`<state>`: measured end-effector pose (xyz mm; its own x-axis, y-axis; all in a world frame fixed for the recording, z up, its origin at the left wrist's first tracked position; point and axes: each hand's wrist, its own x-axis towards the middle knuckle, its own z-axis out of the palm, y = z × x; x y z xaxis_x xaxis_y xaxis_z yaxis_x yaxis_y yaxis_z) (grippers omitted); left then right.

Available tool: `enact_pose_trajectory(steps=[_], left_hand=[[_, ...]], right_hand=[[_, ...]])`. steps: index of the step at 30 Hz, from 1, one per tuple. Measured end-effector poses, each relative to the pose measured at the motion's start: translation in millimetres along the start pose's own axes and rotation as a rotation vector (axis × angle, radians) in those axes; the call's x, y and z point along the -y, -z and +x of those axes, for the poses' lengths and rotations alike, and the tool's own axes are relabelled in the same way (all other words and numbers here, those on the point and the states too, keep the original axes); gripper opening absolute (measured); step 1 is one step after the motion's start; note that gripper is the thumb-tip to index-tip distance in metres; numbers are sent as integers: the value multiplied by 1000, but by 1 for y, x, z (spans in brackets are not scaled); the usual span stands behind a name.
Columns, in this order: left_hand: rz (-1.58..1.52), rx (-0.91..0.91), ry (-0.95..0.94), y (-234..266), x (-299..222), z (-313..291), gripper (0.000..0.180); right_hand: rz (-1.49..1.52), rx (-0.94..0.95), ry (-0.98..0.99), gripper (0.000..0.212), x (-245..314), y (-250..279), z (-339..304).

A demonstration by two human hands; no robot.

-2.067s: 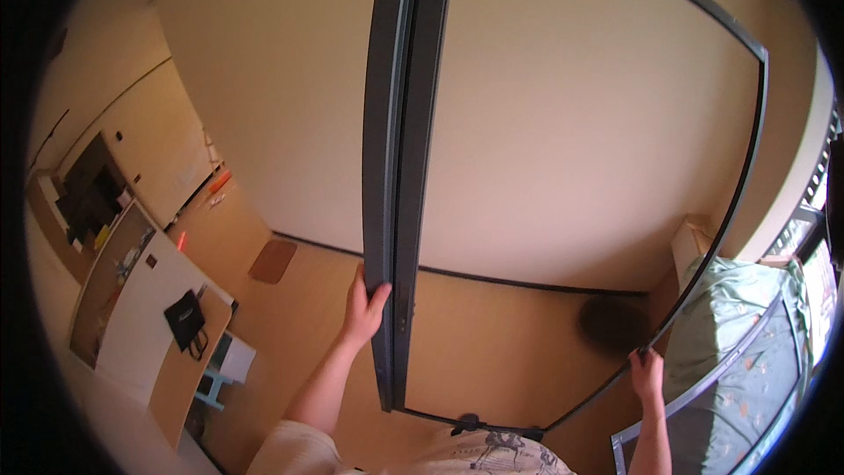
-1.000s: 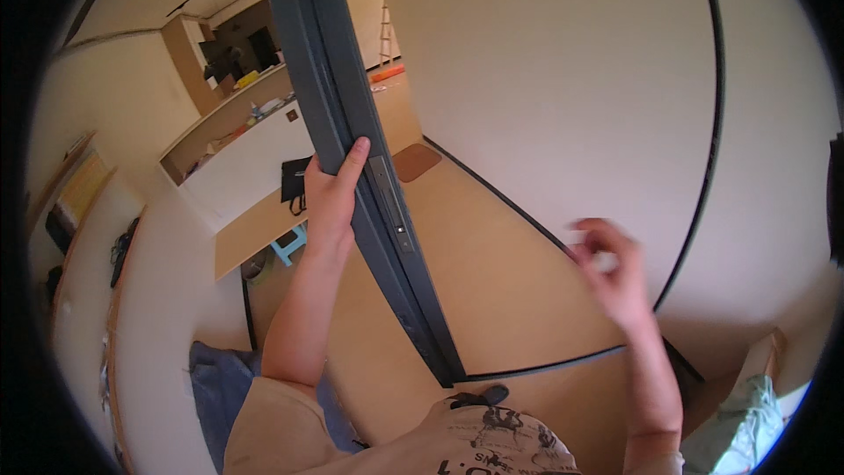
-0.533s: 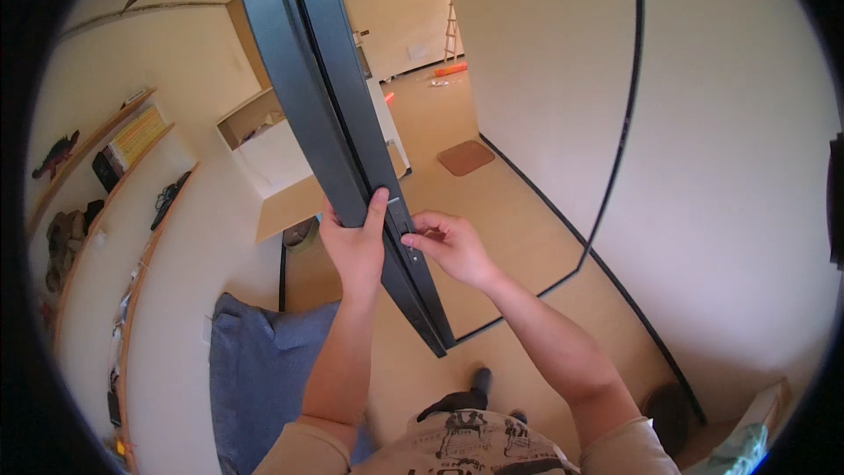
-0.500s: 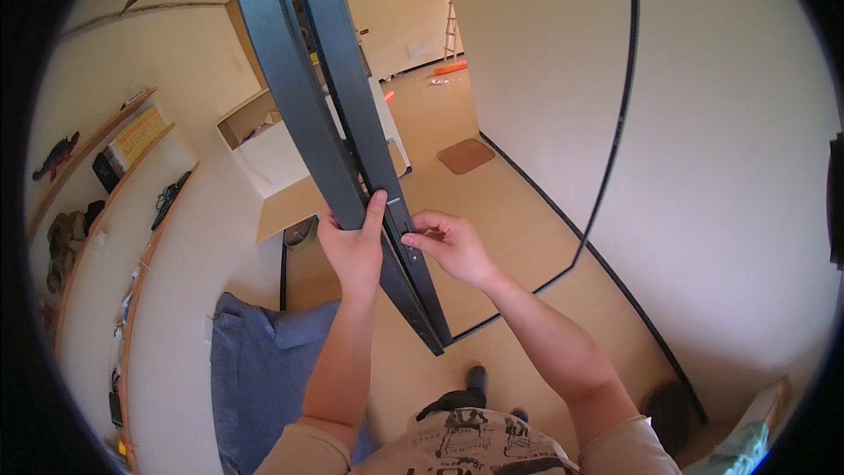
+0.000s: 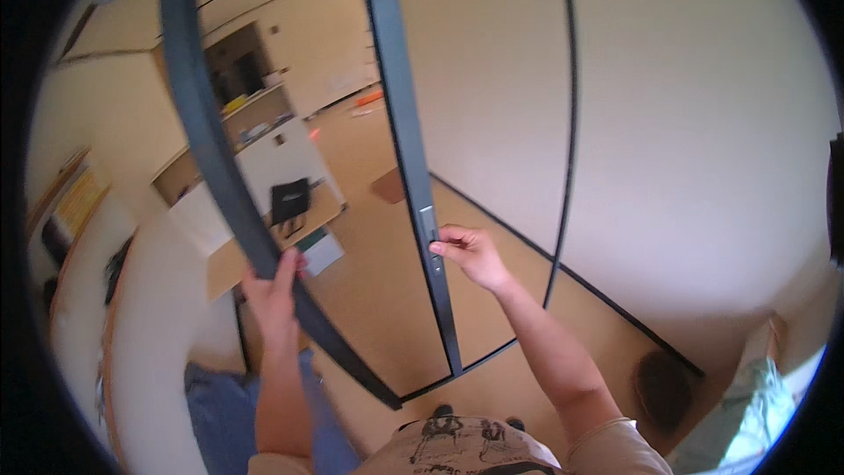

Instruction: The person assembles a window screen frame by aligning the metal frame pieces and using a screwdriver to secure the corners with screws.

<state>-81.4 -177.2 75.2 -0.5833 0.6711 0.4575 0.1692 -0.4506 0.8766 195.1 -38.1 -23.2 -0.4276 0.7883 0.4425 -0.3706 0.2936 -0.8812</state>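
Two dark grey upright frame members run down in front of me, a gap between them. My left hand [image 5: 272,303] is wrapped round the left upright [image 5: 220,149], thumb on its near side and fingertips showing past the far edge. On the right stands the edge of a dark-framed glass door [image 5: 400,97], a narrow handle plate [image 5: 428,218] set into it. My right hand [image 5: 473,257] is closed with thumb and fingers at that handle plate. Part of the grip is hidden behind the fingers.
Through the gap, a desk [image 5: 308,227] with a black bag [image 5: 290,200] on it stands beyond. Wall shelves [image 5: 110,308] curve along the left, above blue fabric [image 5: 211,413]. A brown mat [image 5: 389,185] lies on the floor; a dark round object [image 5: 661,391] sits at lower right.
The two uprights, close together before, now stand well apart. My left hand has moved left with the left upright; my right hand stays at the handle plate, slightly farther right.
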Motion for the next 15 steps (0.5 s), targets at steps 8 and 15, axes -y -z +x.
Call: enact_pose_trajectory(steps=[8, 15], left_hand=[[-124, 76, 108, 42, 26, 53, 24], [-183, 124, 118, 86, 74, 119, 26]], right_hand=[[-187, -302, 46, 26, 6, 50, -10], [-423, -660, 107, 24, 23, 20, -33]])
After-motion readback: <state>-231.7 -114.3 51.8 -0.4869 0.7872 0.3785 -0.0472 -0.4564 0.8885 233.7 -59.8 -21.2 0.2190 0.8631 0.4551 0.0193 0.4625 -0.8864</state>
